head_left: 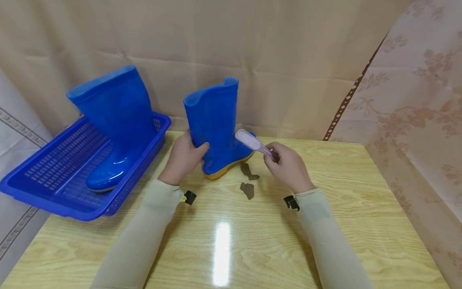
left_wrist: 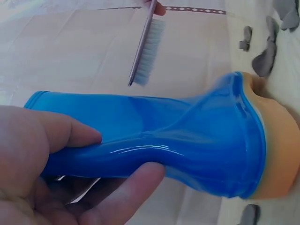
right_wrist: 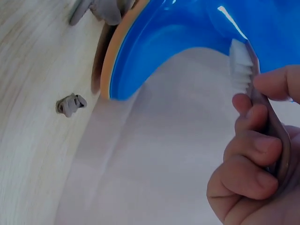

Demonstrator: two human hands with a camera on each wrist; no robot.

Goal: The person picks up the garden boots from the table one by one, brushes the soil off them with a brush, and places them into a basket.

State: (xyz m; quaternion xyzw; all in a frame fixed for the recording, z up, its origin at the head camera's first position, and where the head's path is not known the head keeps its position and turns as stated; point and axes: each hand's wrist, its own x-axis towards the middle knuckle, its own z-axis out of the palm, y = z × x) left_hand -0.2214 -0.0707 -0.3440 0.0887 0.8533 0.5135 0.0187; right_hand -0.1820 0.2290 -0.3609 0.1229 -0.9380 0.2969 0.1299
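1. Near the middle of the head view, our left hand [head_left: 183,157] wraps the ankle of the glossy blue rubber boot with a yellow sole [head_left: 216,128], fingers and thumb curled round it, apparently to steady it upright on the pale wooden counter [head_left: 346,192].
2. Our right hand [head_left: 286,166] pinches the handle of a small lilac plastic brush with white bristles [head_left: 252,142], fingers pressed together round it, so the head reaches the boot's foot.
3. Just below the boot's toe lie grey clumps of mud [head_left: 248,180] on the counter.
4. At the left of the frame, a second blue rubber boot [head_left: 119,124] stands in a perforated blue plastic basket [head_left: 47,172], well apart from our hands.
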